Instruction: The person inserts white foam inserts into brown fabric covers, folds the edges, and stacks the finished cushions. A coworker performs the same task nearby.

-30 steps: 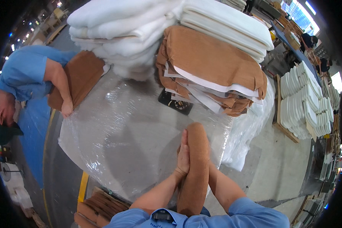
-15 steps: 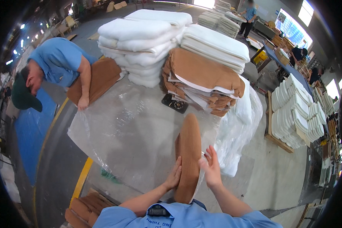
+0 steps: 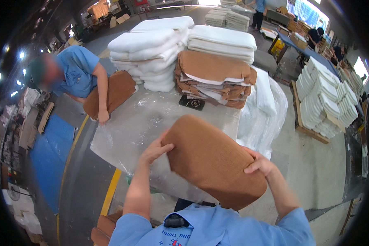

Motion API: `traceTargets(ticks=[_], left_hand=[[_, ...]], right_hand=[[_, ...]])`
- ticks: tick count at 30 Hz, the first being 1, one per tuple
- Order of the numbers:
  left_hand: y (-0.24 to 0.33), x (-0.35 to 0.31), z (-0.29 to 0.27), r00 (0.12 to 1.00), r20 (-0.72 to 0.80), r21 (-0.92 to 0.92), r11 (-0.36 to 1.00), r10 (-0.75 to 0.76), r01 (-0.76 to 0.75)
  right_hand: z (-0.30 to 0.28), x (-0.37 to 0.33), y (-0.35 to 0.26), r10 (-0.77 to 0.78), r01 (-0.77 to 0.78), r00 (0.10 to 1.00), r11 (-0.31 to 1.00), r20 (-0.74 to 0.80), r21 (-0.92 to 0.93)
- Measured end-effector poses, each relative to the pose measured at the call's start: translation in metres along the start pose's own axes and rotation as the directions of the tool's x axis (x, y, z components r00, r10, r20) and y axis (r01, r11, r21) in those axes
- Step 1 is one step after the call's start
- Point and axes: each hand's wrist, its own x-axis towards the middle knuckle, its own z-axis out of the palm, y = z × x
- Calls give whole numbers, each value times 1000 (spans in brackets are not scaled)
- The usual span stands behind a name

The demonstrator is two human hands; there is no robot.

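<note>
As fingers [image 3: 256,165] grip its sides, brown cushion [image 3: 213,160] between

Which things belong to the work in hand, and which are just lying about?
Likely in use:
brown panel, held by left hand and right hand
plastic-covered table
stacked brown sheets
white padding stacks

Apparently just lying about:
blue floor sheet
white panels at right
</note>
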Motion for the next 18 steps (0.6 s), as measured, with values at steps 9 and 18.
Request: traceTargets(ticks=[9, 18], left_hand=[[-127, -144, 43, 912, -127, -690, 695, -390, 201], [-157, -142, 110, 770, -433, -721, 693, -470, 17]], right_hand=[[10, 180, 7, 199, 41, 976, 208, 84, -977], [107, 225, 128, -191, -43, 981, -141, -15, -989]])
